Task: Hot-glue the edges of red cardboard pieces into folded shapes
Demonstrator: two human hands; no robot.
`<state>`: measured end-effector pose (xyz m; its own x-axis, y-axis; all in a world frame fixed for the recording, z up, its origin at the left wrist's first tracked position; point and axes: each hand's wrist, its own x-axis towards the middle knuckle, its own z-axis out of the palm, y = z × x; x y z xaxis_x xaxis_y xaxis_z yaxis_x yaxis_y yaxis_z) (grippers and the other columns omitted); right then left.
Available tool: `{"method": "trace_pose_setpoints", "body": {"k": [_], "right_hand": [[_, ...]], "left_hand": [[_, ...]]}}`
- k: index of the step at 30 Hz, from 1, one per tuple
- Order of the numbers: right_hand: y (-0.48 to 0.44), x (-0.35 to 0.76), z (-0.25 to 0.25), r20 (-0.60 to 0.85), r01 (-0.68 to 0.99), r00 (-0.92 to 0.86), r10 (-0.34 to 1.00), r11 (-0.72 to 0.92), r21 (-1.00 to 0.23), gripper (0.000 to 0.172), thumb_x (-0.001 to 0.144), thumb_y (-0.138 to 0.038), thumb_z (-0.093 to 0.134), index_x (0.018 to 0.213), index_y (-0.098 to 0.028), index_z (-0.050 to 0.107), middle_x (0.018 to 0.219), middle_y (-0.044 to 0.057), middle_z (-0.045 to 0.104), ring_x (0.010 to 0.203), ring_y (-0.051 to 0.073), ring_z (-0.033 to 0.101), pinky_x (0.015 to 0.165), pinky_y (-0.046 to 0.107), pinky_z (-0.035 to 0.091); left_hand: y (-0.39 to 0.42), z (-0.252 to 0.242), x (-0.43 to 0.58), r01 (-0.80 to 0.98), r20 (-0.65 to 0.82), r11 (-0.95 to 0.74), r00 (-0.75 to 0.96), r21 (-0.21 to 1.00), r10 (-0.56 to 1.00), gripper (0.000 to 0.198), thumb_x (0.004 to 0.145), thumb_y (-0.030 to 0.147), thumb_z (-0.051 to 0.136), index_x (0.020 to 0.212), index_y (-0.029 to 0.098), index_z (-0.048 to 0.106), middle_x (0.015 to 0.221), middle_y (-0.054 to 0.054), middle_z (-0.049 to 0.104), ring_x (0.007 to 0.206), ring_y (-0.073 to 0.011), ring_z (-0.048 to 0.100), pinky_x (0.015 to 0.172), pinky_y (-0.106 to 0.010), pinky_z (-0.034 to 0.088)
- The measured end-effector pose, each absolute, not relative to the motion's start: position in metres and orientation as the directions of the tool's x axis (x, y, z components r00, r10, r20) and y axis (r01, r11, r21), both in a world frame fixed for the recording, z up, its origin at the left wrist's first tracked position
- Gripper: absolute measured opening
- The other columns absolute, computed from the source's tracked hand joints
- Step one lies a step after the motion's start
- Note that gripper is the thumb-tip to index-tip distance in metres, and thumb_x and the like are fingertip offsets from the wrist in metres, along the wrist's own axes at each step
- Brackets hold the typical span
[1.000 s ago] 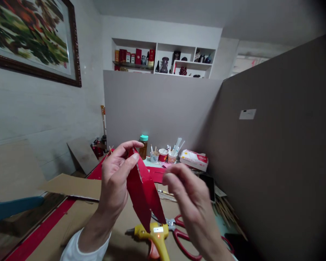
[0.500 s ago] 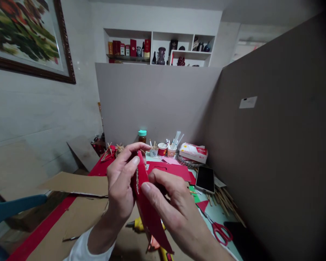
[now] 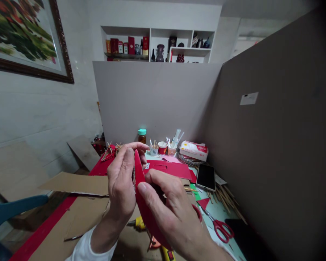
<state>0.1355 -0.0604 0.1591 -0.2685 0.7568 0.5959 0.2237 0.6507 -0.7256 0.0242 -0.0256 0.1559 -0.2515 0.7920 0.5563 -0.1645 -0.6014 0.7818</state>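
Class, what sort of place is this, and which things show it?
Probably a craft work corner, though whether in a home or a workshop isn't clear. The red cardboard piece being handled, a yellow glue gun and red-handled scissors suggest it.

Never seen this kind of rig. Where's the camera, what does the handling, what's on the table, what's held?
There is no machine: a person works with two bare hands. Every picture comes from one camera worn on the head, looking forward and down. The right hand pinches a long red card piece; the left hand is cupped about its upper end, its contact partly hidden. Partly hidden below is a yellow plastic glue gun. To the left lie flat brown cardboard sheets; to the right, red-handled metal scissors and a dark-screened phone. Behind stands a white-and-red tissue box.
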Motion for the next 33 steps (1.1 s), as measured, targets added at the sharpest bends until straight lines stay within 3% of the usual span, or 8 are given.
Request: {"method": "trace_pose_setpoints", "body": {"k": [5,16,20,23,25,28,33], "right_hand": [[-0.062,0.134,0.158,0.605,0.236,-0.258,0.753,0.656,-0.717,0.031,0.096,-0.018,0.050,0.068,-0.020,0.038,0.064,-0.005,0.043,0.059,0.010,0.039,0.058,0.025,0.030],[-0.059,0.131,0.149,0.645,0.263,-0.247,0.723,0.691,-0.674,0.029,0.092,-0.017,0.050,0.068,-0.021,0.034,0.064,-0.005,0.041,0.058,0.010,0.038,0.055,0.025,0.027],[-0.058,0.132,0.151,0.605,0.219,-0.256,0.754,0.655,-0.724,0.032,0.093,-0.019,0.050,0.065,-0.021,0.034,0.063,-0.005,0.039,0.059,0.011,0.037,0.056,0.026,0.026],[-0.056,0.136,0.154,0.568,0.190,-0.233,0.789,0.610,-0.769,0.033,0.096,-0.022,0.051,0.065,-0.020,0.040,0.063,-0.005,0.043,0.061,0.011,0.039,0.058,0.026,0.029],[-0.054,0.140,0.156,0.563,0.154,-0.172,0.808,0.587,-0.795,0.033,0.097,-0.025,0.053,0.066,-0.020,0.042,0.064,-0.005,0.043,0.061,0.011,0.039,0.059,0.026,0.030],[-0.050,0.145,0.156,0.593,0.047,-0.014,0.805,0.593,-0.804,0.034,0.099,-0.032,0.055,0.068,-0.020,0.046,0.066,-0.004,0.044,0.063,0.011,0.041,0.059,0.025,0.033],[-0.048,0.149,0.156,0.613,-0.033,0.037,0.789,0.614,-0.788,0.033,0.098,-0.037,0.057,0.071,-0.020,0.051,0.064,-0.004,0.049,0.054,0.010,0.049,0.050,0.024,0.040]], "left_hand": [[-0.029,0.153,0.028,-0.214,0.567,-0.630,-0.291,0.747,0.771,0.042,0.100,0.052,0.046,0.092,0.025,0.077,0.078,-0.002,0.063,0.074,-0.0164,0.056,0.069,-0.027,0.044],[-0.025,0.149,0.035,-0.116,0.602,-0.667,-0.337,0.736,0.724,0.043,0.101,0.052,0.045,0.091,0.024,0.076,0.076,0.000,0.064,0.071,-0.0143,0.056,0.064,-0.025,0.043],[-0.024,0.151,0.033,-0.223,0.585,-0.641,-0.269,0.735,0.765,0.051,0.098,0.061,0.043,0.097,0.024,0.078,0.078,-0.001,0.067,0.068,-0.0137,0.054,0.064,-0.024,0.044],[-0.023,0.156,0.027,-0.385,0.584,-0.571,-0.096,0.725,0.806,0.067,0.093,0.074,0.034,0.122,0.028,0.074,0.107,-0.005,0.075,0.083,-0.0166,0.060,0.081,-0.026,0.050],[-0.020,0.159,0.019,-0.437,0.623,-0.564,-0.012,0.700,0.782,0.070,0.091,0.076,0.034,0.138,0.033,0.063,0.139,-0.004,0.066,0.115,-0.0223,0.060,0.103,-0.033,0.045],[-0.013,0.161,0.007,-0.312,0.705,-0.670,-0.001,0.674,0.710,0.068,0.092,0.072,0.041,0.150,0.037,0.047,0.160,-0.001,0.047,0.145,-0.0299,0.039,0.119,-0.045,0.031],[-0.011,0.156,0.002,0.091,0.589,-0.652,0.349,0.753,0.729,0.071,0.087,0.064,0.060,0.153,0.046,0.038,0.160,0.000,0.046,0.146,-0.0392,0.040,0.118,-0.059,0.031]]}}
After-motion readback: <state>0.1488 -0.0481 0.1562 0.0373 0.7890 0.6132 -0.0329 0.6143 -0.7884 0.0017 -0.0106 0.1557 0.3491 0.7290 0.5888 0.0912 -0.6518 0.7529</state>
